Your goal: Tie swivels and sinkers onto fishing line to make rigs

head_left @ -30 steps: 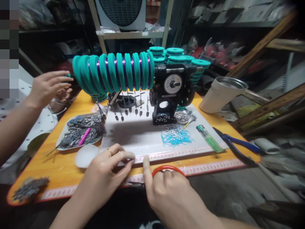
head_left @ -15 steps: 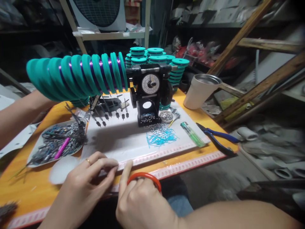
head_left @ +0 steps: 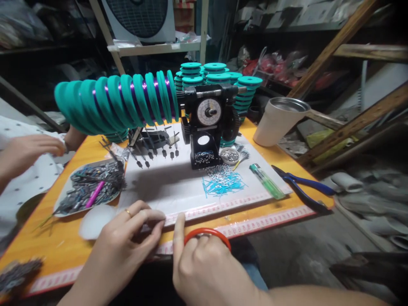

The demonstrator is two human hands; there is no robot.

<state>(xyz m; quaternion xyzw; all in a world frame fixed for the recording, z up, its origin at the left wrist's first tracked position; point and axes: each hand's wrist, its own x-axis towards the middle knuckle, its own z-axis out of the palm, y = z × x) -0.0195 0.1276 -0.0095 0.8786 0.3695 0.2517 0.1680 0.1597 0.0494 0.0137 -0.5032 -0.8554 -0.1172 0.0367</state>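
While R hand (head_left: 205, 263) is gripping red-handled scissors (head_left: 208, 231), fingers curled, index extended to tape strip (head_left: 204, 211), L hand (head_left: 123, 238) is holding thumb & fingertips nearly together, can't tell on what. Tape strip is edging white board (head_left: 178, 187); prob. best be reading marks square-on, w/ fingertips steady.

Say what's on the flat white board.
Visible: a black geared machine, a round bowl of silvery bits, silver beads, thin blue sticks and a green transparent lighter. The left hand partly covers the board's near edge; the machine hides what's beneath.
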